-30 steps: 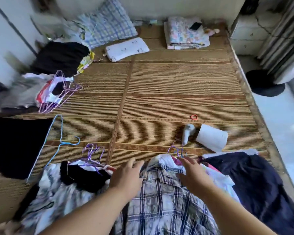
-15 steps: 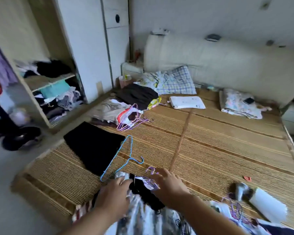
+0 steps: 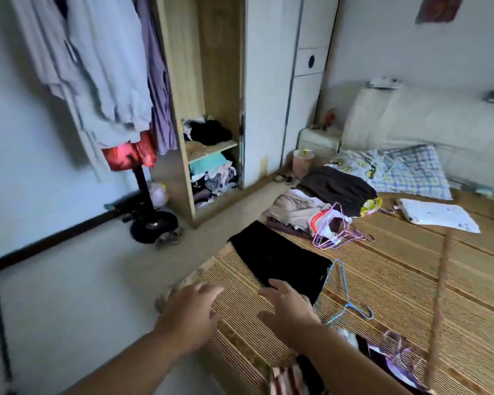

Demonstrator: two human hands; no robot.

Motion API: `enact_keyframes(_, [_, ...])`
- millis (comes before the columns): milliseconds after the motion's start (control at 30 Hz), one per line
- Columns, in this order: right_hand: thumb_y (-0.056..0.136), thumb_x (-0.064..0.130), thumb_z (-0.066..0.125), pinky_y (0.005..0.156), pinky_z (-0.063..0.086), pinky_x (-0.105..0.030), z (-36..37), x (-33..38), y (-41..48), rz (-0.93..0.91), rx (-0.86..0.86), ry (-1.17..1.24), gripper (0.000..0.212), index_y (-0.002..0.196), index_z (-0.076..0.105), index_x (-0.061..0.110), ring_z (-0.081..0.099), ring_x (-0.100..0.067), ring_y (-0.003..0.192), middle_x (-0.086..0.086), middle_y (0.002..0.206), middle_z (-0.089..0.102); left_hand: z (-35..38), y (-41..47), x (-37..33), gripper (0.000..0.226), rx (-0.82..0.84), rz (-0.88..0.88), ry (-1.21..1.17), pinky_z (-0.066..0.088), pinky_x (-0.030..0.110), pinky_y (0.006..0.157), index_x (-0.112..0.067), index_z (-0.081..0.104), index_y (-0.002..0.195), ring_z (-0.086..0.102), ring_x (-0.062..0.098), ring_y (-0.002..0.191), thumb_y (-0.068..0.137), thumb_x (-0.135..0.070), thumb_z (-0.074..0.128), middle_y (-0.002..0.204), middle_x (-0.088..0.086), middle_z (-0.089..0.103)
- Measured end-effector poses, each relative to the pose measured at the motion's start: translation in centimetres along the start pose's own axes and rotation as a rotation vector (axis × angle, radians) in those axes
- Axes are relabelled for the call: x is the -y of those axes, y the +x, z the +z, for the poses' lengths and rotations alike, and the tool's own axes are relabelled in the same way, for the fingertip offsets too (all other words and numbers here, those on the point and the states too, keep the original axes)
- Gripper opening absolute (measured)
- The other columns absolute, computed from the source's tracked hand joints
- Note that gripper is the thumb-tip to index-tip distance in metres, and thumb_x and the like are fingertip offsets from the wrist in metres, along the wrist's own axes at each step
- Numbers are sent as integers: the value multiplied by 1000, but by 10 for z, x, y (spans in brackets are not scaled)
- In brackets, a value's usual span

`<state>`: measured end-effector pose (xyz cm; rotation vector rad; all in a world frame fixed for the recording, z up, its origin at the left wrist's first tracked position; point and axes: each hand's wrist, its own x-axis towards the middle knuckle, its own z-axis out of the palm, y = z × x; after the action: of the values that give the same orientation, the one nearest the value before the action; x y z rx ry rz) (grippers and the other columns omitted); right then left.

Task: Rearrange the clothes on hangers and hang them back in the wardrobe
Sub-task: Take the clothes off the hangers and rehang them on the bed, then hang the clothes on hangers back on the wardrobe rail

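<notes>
- Both hands moved off the patterned pile toward the bed's left edge; left hand (image 3: 193, 315) and right hand (image 3: 290, 307) spread, gripping nothing.
- Black garment (image 3: 280, 260) lies flat at that edge, blue hanger (image 3: 343, 295) beside it.
- Risk: garment slides floorward if tugged; hanger hook may snag the mat (image 3: 411, 280).

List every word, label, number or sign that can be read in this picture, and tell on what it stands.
None can be read.
Red poster high on the wall: too blurred to tell any print.
White pillow on the mat: dark specks only, not readable.
Pink cup by the wardrobe: no legible label.
</notes>
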<state>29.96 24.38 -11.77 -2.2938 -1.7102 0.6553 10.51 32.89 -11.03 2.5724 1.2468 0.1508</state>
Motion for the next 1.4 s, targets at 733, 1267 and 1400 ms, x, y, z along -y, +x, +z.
enact_keyframes(733, [88, 45, 51, 110, 31, -35, -10, 185, 401, -55, 40, 54, 51, 138, 39, 38, 37, -11, 132, 10, 148, 31, -107, 253, 305, 52, 121, -183, -96, 32, 32, 109, -32, 36, 142, 37, 12, 133, 92, -40, 49, 146, -8, 37])
enact_keyframes(1267, [84, 37, 54, 94, 47, -33, 13, 255, 558, 560, -213, 203, 58, 139, 36, 34, 51, -22, 121, -2, 132, 51, -155, 492, 489, 52, 286, 178, -70, 38, 30, 103, -34, 42, 137, 46, 13, 125, 87, -36, 57, 140, -7, 42])
enact_keyframes(1400, [88, 44, 51, 95, 46, -34, 4, 226, 566, 677, -314, 238, 55, 139, 38, 29, 51, -21, 120, -2, 132, 51, -131, 542, 452, 49, 365, 345, -82, 41, 34, 99, -39, 42, 135, 50, 15, 119, 87, -39, 55, 138, -11, 41])
